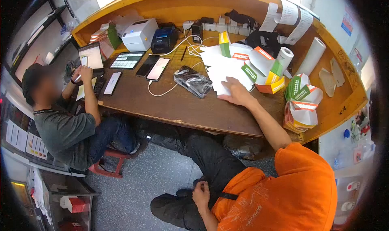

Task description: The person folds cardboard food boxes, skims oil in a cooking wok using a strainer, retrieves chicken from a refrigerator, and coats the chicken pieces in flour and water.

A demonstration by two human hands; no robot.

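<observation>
My right hand (233, 92) rests with spread fingers on the lower edge of white paper sheets (216, 64) on the desk. A black plastic-wrapped packet (193, 81) lies just left of it. Folded white, green and orange cartons (263, 62) stand beyond the hand to the right. My left hand (201, 194) is low over my lap, against the dark trousers, its fingers curled together. Whatever they hold, if anything, is too small to make out.
A seated person (67, 117) at the left holds a phone and a white pen-like object. Two phones (158, 68), a tablet (127, 60), a white printer (139, 34) and cables are on the desk (194, 113). More cartons (302, 105) are stacked at the right.
</observation>
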